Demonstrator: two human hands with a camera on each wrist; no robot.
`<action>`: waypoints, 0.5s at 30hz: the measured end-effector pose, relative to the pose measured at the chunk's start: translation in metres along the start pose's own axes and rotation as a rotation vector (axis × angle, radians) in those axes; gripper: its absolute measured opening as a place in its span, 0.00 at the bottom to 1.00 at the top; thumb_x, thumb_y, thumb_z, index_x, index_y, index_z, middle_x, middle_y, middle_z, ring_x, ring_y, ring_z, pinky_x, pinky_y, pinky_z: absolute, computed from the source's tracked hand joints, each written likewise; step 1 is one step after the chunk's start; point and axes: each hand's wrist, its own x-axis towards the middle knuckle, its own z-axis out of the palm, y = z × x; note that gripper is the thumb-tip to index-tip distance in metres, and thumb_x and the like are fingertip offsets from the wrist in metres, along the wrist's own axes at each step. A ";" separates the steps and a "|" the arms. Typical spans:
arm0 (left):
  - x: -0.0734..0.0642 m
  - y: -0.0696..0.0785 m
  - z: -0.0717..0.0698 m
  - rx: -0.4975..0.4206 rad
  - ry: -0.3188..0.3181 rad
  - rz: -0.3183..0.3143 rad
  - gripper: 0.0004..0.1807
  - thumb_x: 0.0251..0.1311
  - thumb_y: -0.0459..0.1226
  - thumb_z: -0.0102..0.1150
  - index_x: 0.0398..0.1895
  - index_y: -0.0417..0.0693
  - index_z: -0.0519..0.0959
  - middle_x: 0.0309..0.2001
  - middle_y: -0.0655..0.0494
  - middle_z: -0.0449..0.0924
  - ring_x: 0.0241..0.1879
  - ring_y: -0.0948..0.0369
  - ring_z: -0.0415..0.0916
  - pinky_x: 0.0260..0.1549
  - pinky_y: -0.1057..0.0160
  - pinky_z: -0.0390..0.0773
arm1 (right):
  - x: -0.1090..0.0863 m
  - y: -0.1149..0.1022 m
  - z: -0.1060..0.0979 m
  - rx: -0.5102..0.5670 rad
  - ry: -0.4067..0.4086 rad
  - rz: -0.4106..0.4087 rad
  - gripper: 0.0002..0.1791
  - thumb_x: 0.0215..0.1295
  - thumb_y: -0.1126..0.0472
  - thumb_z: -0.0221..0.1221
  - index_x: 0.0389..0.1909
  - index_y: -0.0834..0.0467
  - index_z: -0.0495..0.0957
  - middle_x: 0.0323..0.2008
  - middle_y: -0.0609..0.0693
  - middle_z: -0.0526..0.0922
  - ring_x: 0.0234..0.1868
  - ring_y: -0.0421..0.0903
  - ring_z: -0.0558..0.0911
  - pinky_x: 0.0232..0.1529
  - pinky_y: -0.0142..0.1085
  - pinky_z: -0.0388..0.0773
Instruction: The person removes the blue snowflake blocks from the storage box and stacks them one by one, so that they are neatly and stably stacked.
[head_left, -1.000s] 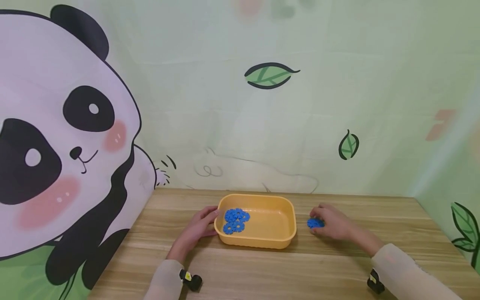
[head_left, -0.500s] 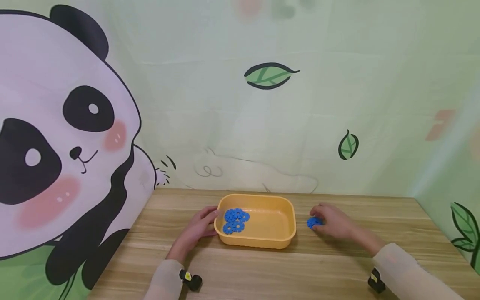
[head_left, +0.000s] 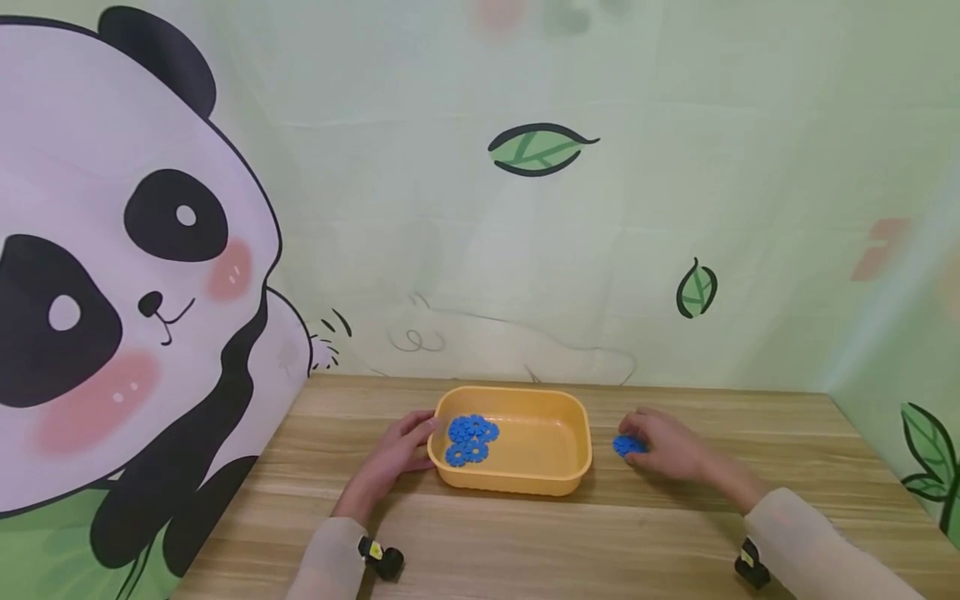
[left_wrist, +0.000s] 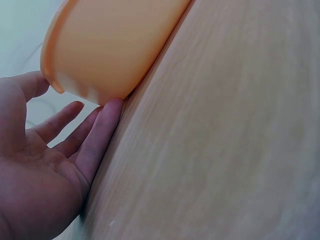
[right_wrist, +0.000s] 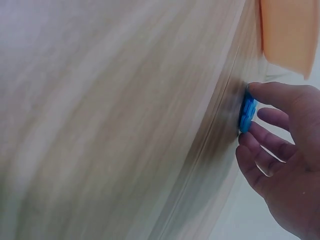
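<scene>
A yellow plastic basin [head_left: 517,482] stands on the wooden table, with several blue snowflake discs [head_left: 474,451] overlapping in its left part. My left hand [head_left: 405,446] is at the basin's left end. In the left wrist view, its thumb meets the rim and its nearly straight fingers [left_wrist: 102,135] reach the lower wall. To the right of the basin, my right hand [head_left: 663,446] has thumb and fingers around a small cluster of blue snowflake discs [head_left: 627,446] low over the table. The right wrist view shows the thumb at one edge of these discs [right_wrist: 247,112] and fingertips at the opposite edge.
The wooden table [head_left: 525,542] meets a pale green backdrop [head_left: 420,208] printed with leaves and a large panda [head_left: 127,250]. A short gap separates the basin's right wall from my right hand. Black wrist cameras are strapped at both sleeves.
The discs at my right hand have shifted very slightly left between the fingers. My left hand and the basin stay in place.
</scene>
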 end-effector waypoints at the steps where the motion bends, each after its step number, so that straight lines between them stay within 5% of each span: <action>1: 0.000 0.000 0.000 -0.003 0.002 -0.002 0.34 0.78 0.53 0.57 0.77 0.42 0.69 0.72 0.37 0.71 0.66 0.43 0.76 0.53 0.51 0.87 | 0.000 0.000 0.000 -0.003 -0.001 0.005 0.17 0.62 0.60 0.74 0.48 0.61 0.83 0.40 0.47 0.81 0.42 0.45 0.80 0.46 0.46 0.84; 15: -0.001 0.002 0.000 0.007 0.001 0.000 0.33 0.79 0.53 0.55 0.76 0.41 0.69 0.72 0.37 0.71 0.67 0.43 0.75 0.52 0.52 0.88 | 0.005 -0.003 0.001 -0.009 0.000 0.039 0.16 0.61 0.60 0.74 0.47 0.61 0.83 0.39 0.48 0.80 0.40 0.44 0.78 0.45 0.45 0.83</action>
